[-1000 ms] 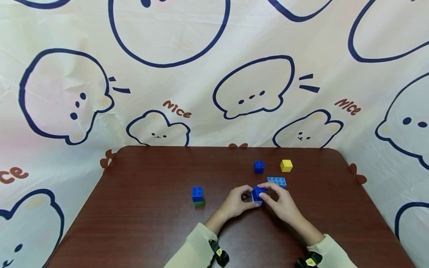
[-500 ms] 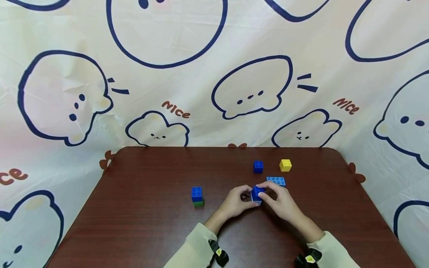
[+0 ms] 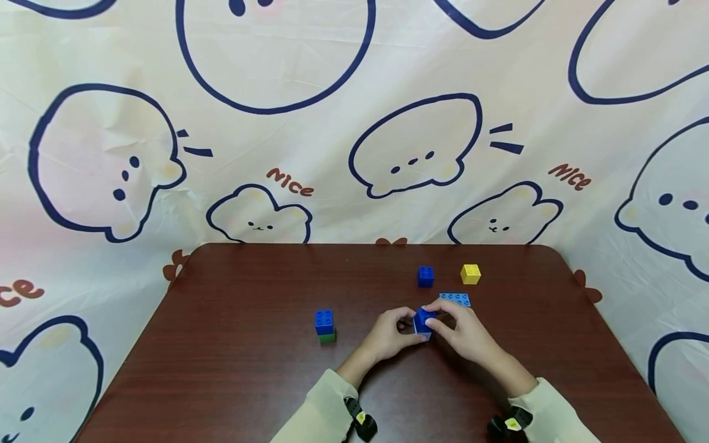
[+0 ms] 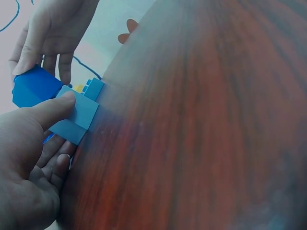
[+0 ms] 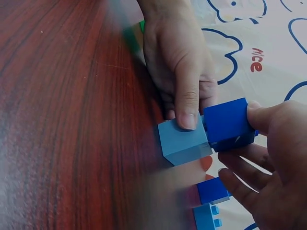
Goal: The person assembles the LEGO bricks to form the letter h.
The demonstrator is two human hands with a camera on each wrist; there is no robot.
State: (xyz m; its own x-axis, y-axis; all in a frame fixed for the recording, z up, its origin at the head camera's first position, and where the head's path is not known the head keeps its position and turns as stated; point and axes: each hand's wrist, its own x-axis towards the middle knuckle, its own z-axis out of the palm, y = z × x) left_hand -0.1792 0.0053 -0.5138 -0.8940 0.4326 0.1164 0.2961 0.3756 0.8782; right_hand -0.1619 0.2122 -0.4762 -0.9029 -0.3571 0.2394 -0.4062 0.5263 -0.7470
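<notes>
My left hand (image 3: pixel 388 337) pinches a light blue brick (image 5: pixel 184 143) low over the table, its thumb flat against one side. On top of that brick is a dark blue brick (image 5: pixel 229 123), tilted a little against it in the right wrist view, with some studs showing at the seam. My right hand (image 3: pixel 464 333) holds this dark blue brick between thumb and fingers. Just behind the right fingers lies a longer light blue brick (image 3: pixel 455 299), partly covered by them in the head view.
Left of the hands stands a dark blue brick (image 3: pixel 324 322) on a green brick (image 3: pixel 327 338). Farther back are another dark blue brick (image 3: pixel 426 277) and a yellow brick (image 3: pixel 471 274). The brown table (image 3: pixel 249 381) ends at a patterned cloth (image 3: pixel 327 147).
</notes>
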